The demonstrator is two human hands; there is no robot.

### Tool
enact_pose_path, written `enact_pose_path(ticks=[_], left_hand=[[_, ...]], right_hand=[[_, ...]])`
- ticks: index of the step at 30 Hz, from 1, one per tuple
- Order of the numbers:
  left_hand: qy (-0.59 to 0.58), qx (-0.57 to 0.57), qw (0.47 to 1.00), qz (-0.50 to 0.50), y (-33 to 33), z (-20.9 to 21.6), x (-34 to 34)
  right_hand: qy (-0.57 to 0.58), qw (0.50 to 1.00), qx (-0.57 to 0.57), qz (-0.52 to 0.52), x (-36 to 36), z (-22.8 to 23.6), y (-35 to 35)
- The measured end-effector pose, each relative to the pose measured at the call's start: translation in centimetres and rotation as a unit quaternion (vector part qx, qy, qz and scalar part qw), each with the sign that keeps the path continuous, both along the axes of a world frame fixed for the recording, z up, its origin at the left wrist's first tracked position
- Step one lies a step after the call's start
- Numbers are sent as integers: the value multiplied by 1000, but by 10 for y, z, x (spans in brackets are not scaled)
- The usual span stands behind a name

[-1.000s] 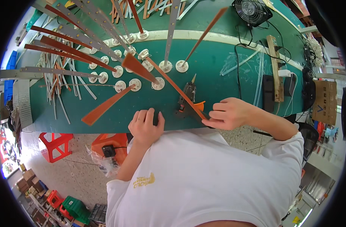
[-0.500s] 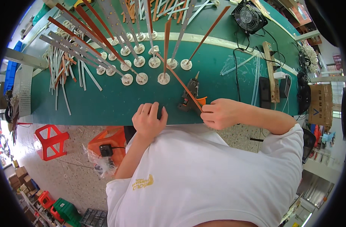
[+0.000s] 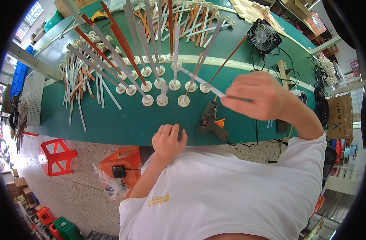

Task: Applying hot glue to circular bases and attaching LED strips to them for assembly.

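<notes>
At the far left, a blue plastic bin [image 3: 19,76] stands behind a white perforated panel [image 3: 29,106]. A red plastic stool [image 3: 57,157] is on the speckled floor below. On the dark green tabletop [image 3: 131,124], a loose heap of thin grey and brown strips [image 3: 77,82] lies with white knobby ends. Beside it, rows of white round bases [image 3: 147,100] carry upright strips, some grey with evenly spaced dots, others reddish brown. Beneath the table edge, an orange plastic stool [image 3: 131,156] bears a small black adapter [image 3: 119,171].

The left hand [image 3: 169,142] rests palm down at the near edge, fingers loosely bent, thumb apart, grasping nothing that shows. On the white T-shirt [image 3: 231,192], gold lettering is printed beside a wing-like emblem.

A slim pale strip [image 3: 205,84] slants across the table, its far end at a white round piece among the bases, its near end pinched between the right hand's [image 3: 255,96] thumb and fingers. Just below lies a dark grey glue gun with an orange trigger [image 3: 211,122], nozzle pointing away.

Farther right sits a square black fan [image 3: 264,36]; beyond the table, a brown cardboard carton [image 3: 339,116] bears small dark printed symbols and a blue angular mark.
</notes>
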State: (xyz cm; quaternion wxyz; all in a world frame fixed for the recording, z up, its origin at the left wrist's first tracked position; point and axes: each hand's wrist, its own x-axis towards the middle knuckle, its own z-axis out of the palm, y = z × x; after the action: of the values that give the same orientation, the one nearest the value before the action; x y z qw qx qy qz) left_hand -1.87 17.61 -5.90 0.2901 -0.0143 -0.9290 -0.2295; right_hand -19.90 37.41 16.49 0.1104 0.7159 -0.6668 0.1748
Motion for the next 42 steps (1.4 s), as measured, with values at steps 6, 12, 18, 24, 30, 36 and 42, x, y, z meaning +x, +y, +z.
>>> enact_pose_path(ticks=[6,12,18,24,30,36,42], left_hand=[[6,1,1000,-16,-1,0,1],[-13,-16,1000,-21,-4,0,1],[-7,-20,999,-30,-7,1,-2],[-5,-30,999,-30,-7,3,-4],[-4,-40,999,-25,-7,0,-5],[-24,-53,998,-19,-12,-4,-7],[-24,-61,998,-21,-13,-4,-11]], right_hand=[[126,990,42,-48,-32,43,-34],[232,958,151,-78,-28,69,-58],[220,954,195,-66,-41,85,-76],[-20,967,238,-84,-105,92,-113],[-132,972,179,-80,-141,79,-121],[-186,978,78,-48,-141,45,-106],[-324,939,6,-117,-161,8,-80]])
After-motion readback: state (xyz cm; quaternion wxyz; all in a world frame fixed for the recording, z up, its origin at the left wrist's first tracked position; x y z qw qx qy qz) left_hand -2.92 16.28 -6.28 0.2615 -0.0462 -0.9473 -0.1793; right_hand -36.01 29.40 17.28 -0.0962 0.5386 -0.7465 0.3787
